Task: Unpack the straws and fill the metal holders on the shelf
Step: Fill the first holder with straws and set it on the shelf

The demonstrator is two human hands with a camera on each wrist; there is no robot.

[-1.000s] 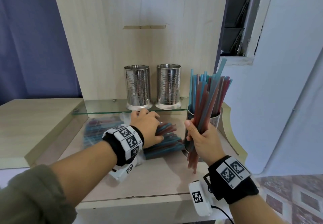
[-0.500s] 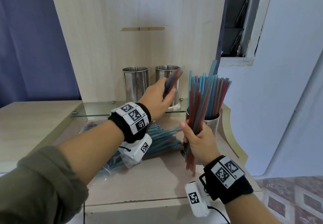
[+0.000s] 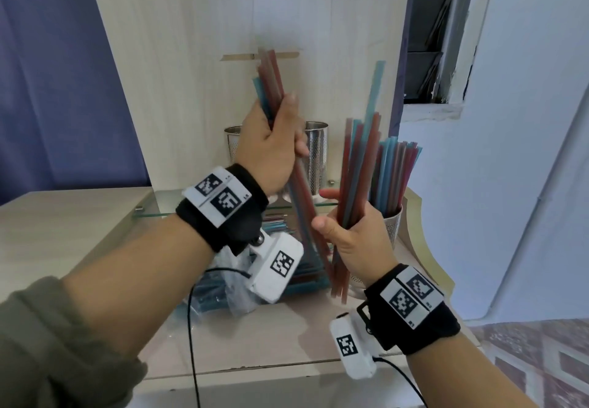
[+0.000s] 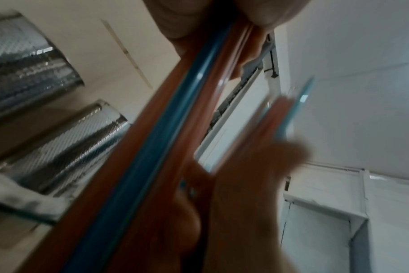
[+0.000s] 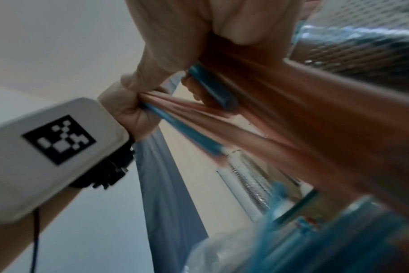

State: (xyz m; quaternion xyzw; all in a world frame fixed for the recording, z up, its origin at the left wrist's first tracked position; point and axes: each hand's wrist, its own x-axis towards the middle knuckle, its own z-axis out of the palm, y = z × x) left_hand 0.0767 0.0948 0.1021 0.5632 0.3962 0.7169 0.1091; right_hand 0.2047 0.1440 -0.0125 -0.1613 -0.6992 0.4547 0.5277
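Note:
My left hand (image 3: 274, 146) grips a small bunch of red and blue straws (image 3: 271, 89), held nearly upright in front of the two holders on the glass shelf. Their lower ends slant down toward my right hand (image 3: 350, 235). That hand holds a thicker bundle of straws (image 3: 360, 165) upright, with its thumb and one finger spread toward the left bunch. Two perforated metal holders (image 3: 317, 156) stand on the glass shelf (image 3: 153, 213), the left holder (image 3: 232, 143) half hidden by my hand. A third metal holder (image 3: 390, 226), full of straws, stands behind my right hand. The left wrist view shows the gripped straws (image 4: 163, 147) close up.
A torn clear bag with more straws (image 3: 223, 293) lies on the wooden counter (image 3: 271, 337) under my left wrist. A wooden back panel (image 3: 191, 57) rises behind the shelf. A white wall and a window lie to the right.
My left hand took a bunch of straws from the bag, lifted it and turned it upright beside the right hand's bundle. My right hand spread its thumb and a finger.

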